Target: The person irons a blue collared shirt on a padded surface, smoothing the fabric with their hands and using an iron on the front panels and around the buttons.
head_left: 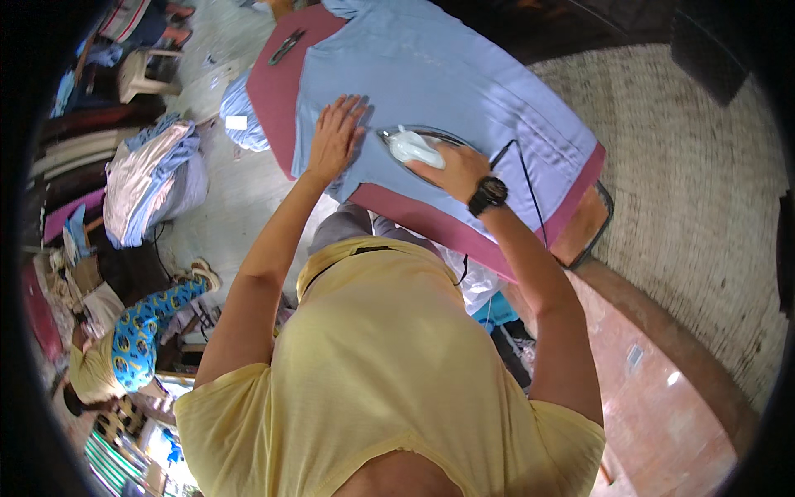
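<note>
A light blue garment (397,70) lies spread over a board with a dark pink cover (269,99). My right hand (455,170) is wrapped round the handle of a white clothes iron (411,147), whose soleplate rests on the cloth with its tip toward the left. A dark cord (528,178) runs from the iron across the garment. My left hand (338,137) lies flat on the cloth left of the iron, fingers spread, holding nothing. Small thread snips (287,46) lie on the pink cover at the far left.
Left of the board, a bundle of blue cloth (242,116) and a pile of folded garments (153,186) lie on the floor. A plastic stool (147,74) stands farther back. Another person (137,344) sits at the lower left. A pink stone-like surface (654,381) stretches along the right.
</note>
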Available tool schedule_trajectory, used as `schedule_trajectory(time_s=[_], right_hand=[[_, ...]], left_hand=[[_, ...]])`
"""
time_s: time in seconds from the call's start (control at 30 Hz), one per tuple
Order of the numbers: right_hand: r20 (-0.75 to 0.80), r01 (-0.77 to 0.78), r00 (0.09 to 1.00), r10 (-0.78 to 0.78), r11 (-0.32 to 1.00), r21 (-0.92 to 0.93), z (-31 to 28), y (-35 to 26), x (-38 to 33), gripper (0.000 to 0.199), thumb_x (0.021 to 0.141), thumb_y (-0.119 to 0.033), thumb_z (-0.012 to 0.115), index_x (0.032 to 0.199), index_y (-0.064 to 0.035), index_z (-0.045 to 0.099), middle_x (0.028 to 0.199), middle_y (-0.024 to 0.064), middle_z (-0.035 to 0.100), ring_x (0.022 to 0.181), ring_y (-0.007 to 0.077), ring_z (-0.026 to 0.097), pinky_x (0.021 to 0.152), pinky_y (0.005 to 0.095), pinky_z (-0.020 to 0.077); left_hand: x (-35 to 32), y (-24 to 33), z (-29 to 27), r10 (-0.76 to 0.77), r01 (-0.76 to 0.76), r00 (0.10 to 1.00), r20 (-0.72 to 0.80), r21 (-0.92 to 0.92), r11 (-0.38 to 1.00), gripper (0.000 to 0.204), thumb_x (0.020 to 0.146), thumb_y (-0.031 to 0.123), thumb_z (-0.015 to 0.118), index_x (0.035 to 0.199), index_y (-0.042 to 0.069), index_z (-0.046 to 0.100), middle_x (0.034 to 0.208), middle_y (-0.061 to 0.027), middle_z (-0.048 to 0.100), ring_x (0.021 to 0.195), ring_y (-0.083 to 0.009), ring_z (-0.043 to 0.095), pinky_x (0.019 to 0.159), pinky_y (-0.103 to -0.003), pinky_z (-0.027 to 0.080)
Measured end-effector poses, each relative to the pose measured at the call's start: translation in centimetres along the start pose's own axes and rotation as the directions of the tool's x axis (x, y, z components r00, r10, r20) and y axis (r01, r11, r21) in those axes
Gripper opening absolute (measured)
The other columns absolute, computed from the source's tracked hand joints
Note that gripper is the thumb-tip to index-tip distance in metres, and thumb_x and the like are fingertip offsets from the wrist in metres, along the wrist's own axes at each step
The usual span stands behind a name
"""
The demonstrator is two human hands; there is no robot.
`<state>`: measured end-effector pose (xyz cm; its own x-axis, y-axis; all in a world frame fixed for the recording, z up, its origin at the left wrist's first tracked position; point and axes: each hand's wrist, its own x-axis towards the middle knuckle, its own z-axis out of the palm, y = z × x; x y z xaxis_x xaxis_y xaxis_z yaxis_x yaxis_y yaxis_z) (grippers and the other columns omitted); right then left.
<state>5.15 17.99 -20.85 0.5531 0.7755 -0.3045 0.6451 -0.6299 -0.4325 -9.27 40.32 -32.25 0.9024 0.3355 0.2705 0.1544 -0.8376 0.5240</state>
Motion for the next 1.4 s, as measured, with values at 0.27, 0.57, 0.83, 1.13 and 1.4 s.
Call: schedule_trajectory(time_s=[0.27, 0.57, 0.83, 1.13, 1.4], right_hand=[[-0.489, -0.518, 0.736, 0.468, 0.855, 0.039, -3.7, 23.1, -18.3, 0.07, 0.094, -0.064, 0.033, 0.107, -0.0051, 0.067, 0.095, 0.0222, 0.068, 0.086, 0.0401, 0.065, 0.075, 0.0475, 0.0495], [-0.257, -0.302, 0.924, 0.283, 0.953, -0.037, -1.3, 20.9, -14.8, 0.054, 0.097, -0.048, 0.04, 0.078, -0.0072, 0.07, 0.064, 0.017, 0.064, 0.064, 0.0367, 0.064, 0.062, 0.0474, 0.0501], [-0.172, 0.134, 0.976, -0.136, 0.991, -0.022, 3.5, 2.8, -3.5, 0.052, 0.099, -0.043, 0.034, 0.078, -0.013, 0.071, 0.07, 0.0167, 0.066, 0.059, 0.0356, 0.064, 0.058, 0.0516, 0.0499], [-0.065, 0.009, 0.997, -0.029, 0.959, -0.283, 1.2, 10.3, -8.1, 0.026, 0.089, -0.032, 0.052, 0.095, -0.0135, 0.069, 0.084, 0.0105, 0.071, 0.075, 0.0321, 0.07, 0.064, 0.0509, 0.0536], [-0.381, -0.683, 0.605, 0.699, 0.701, 0.203, -0.2, 21.3, -15.8, 0.065, 0.094, -0.051, 0.037, 0.08, 0.0037, 0.069, 0.08, 0.0235, 0.068, 0.076, 0.0426, 0.067, 0.075, 0.0499, 0.0523]], left_hand=[[0.7, -0.4, 1.0, -0.012, 0.019, 0.993, -0.119, 0.056, 0.998, 0.049, 0.096, 0.033, 0.053, 0.137, 0.007, 0.046, 0.143, -0.0189, 0.041, 0.134, -0.0393, 0.034, 0.11, -0.052, 0.025], [3.6, -10.7, 1.5, -0.496, 0.549, 0.819, -0.288, 0.143, 0.823, 0.045, 0.079, 0.037, 0.075, 0.095, -0.002, 0.059, 0.09, -0.0199, 0.059, 0.084, -0.0392, 0.057, 0.077, -0.045, 0.046], [3.8, -8.1, -0.2, -0.536, 0.583, 0.796, -0.283, 0.115, 0.805, 0.033, 0.081, 0.027, 0.072, 0.099, 0.003, 0.057, 0.096, -0.018, 0.059, 0.093, -0.0363, 0.056, 0.08, -0.042, 0.043], [3.9, 6.1, 5.8, 0.189, -0.217, 0.97, -0.152, -0.191, 0.957, 0.037, 0.084, -0.002, 0.05, 0.12, 0.002, 0.052, 0.127, -0.0201, 0.051, 0.123, -0.038, 0.044, 0.104, -0.046, 0.034], [-0.3, 18.3, 12.8, 0.573, -0.576, 0.727, 0.379, -0.119, 0.809, 0.048, 0.097, 0.029, 0.049, 0.143, 0.019, 0.042, 0.153, -0.0024, 0.031, 0.143, -0.031, 0.024, 0.114, -0.056, 0.02]])
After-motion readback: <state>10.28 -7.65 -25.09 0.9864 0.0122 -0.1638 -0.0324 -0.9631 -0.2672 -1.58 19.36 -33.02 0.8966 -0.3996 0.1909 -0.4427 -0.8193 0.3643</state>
